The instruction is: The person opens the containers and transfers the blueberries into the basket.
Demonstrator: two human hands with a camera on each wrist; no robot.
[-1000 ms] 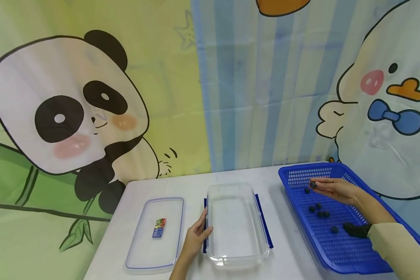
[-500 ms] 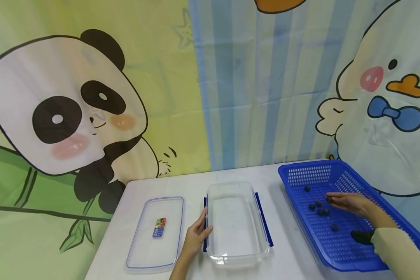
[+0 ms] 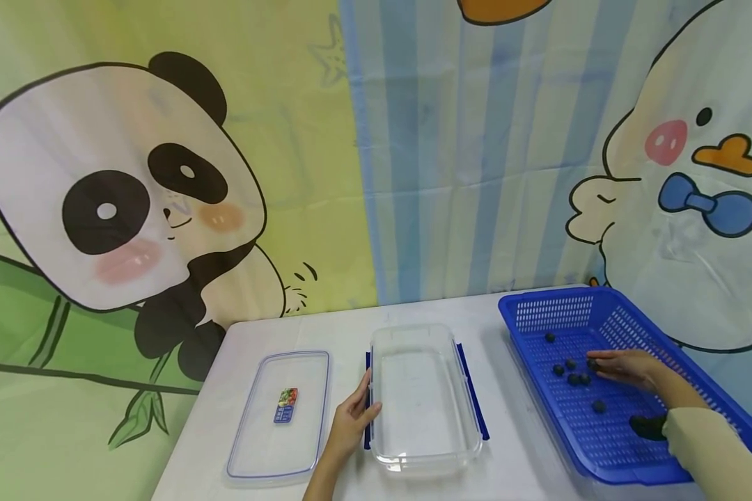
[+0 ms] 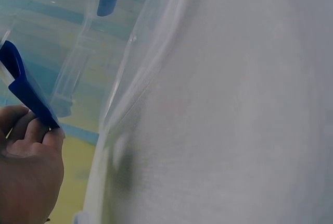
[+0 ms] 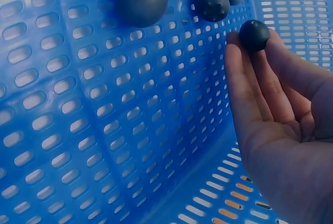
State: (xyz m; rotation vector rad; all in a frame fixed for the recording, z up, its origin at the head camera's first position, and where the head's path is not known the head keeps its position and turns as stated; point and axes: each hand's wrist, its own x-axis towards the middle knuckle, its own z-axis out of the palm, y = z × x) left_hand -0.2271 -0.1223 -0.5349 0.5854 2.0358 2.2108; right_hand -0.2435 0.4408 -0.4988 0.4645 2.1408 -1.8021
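My right hand [image 3: 629,369] is over the blue basket [image 3: 627,459] on the right. Its thumb and fingertips pinch a dark blueberry [image 5: 255,35], seen clearly in the right wrist view. Several more blueberries [image 3: 599,406] lie loose on the basket floor. At the middle of the table stands a clear plastic container [image 3: 426,396] with blue side latches. My left hand [image 3: 351,417] holds its left side, thumb over the rim. In the left wrist view the fingers curl against a blue latch [image 4: 31,96].
A clear lid [image 3: 276,452] with a blue seal line and a small fruit label lies on the white table [image 3: 507,445], left of the container. A printed curtain [image 3: 426,174] hangs right behind the table. A dark object [image 3: 648,426] sits at the right cuff.
My right hand has moved right and toward me within the basket, still pinching the blueberry, and is nearly still over the last half second. The left hand and container stay put.
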